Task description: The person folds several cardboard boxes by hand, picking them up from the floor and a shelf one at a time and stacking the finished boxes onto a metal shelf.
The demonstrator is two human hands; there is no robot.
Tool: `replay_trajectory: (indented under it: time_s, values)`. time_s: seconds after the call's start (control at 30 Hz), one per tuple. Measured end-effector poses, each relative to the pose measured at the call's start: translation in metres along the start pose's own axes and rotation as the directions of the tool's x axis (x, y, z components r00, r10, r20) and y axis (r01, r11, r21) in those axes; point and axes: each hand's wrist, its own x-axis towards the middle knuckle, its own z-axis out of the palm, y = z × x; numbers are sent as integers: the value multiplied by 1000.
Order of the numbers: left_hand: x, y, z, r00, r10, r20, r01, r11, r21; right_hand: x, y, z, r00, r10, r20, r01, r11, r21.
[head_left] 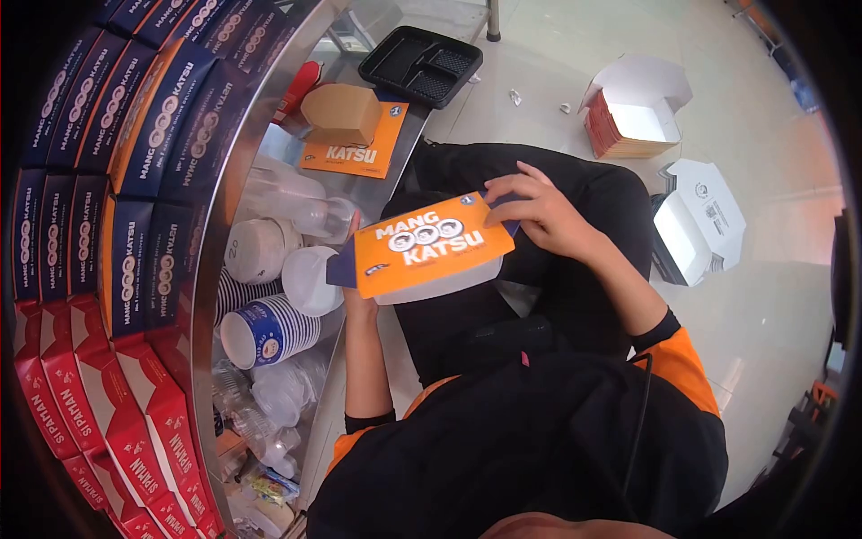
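Observation:
An orange and dark-blue cardboard food box (pixel 429 235) printed "MANG KATSU" is held level above my lap. Its printed lid lies over the top, and a pale side panel shows below the near edge. My left hand (pixel 361 308) supports the box at its left end, beside a blue flap; most of its fingers are hidden behind the cardboard. At the opposite end, my right hand (pixel 546 216) grips the corner near the other blue flap. Its fingers are bent over the edge, with one finger raised.
On the left, stacked blue boxes (pixel 135 171) and red boxes (pixel 108 395) line a metal shelf with paper cups (pixel 269 332) and plastic containers. A black tray (pixel 422 65) and a brown box (pixel 341 114) sit ahead. Nested open boxes (pixel 628 126) and another open box (pixel 687 234) rest on the floor.

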Motion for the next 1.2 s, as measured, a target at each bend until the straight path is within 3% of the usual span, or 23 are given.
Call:
replay_trajectory:
  time_s: [0.13, 0.17, 0.3, 0.33, 0.4, 0.43, 0.47, 0.5, 0.57, 0.6, 0.7, 0.77, 0.83, 0.87, 0.9, 1.03, 1.1, 1.2]
  values:
    - [-6, -6, 13, 998, -3, 59, 14, 984, -180, -20, 2, 34, 995, 36, 98, -21, 988, -154]
    - [-7, -8, 11, 999, -15, 50, 23, 987, -161, -26, 2, 41, 995, 34, 88, -23, 991, -128]
    - [-12, -7, -12, 997, -33, -63, 1, 891, -454, -35, -23, 67, 975, 210, -67, -213, 977, -34]
    - [-17, -3, -16, 971, 15, -240, -105, 925, -364, -35, -27, 78, 964, 235, -122, -236, 972, 9]
    - [-33, 4, -20, 823, 152, -547, -263, 956, -131, -35, -34, 97, 929, 290, -231, -274, 957, 97]
    - [-47, 11, -12, 765, 366, -530, -317, 930, 185, -34, -39, 103, 930, 261, -259, -276, 961, -24]
    - [-65, 18, -1, 698, 558, -448, -338, 809, 482, -33, -43, 107, 925, 274, -264, -294, 955, -37]
    - [-78, 25, 14, 631, 713, -307, -326, 602, 729, -29, -49, 108, 920, 286, -266, -309, 950, -49]
    - [-93, 33, 52, 765, 643, 29, -195, 189, 962, -25, -55, 107, 918, 310, -248, -331, 943, -45]
    - [-97, 32, 64, 827, 537, 166, -162, -55, 985, -22, -56, 105, 900, 340, -274, -363, 931, -35]
    - [-85, 2, 64, 909, 415, 47, -19, -71, 997, -11, -50, 102, 830, 418, -369, -465, 884, -43]
    - [-76, -7, 49, 926, 373, 63, -169, 258, 951, -10, -31, 112, 774, 453, -442, -547, 831, -106]
    - [-74, -11, 47, 963, 266, 51, -215, 636, 741, -14, -17, 124, 731, 641, -234, -553, 758, 346]
    - [-73, -12, 47, 969, 248, 11, -187, 700, 690, -15, -12, 129, 719, 688, -101, -537, 641, 548]
    - [-70, -14, 45, 973, 228, -26, -160, 756, 635, -13, -10, 128, 693, 721, 23, -580, 538, 612]
    - [-58, -12, 27, 990, 124, -62, -93, 925, 368, -10, -9, 126, 696, 716, 54, -527, 459, 715]
    - [-53, -3, 23, 987, 144, -77, -102, 911, 399, -10, -10, 126, 724, 690, 14, -415, 419, 807]
    - [-44, 8, 23, 972, 188, -141, -111, 895, 431, -9, -14, 125, 726, 683, 78, -341, 260, 903]
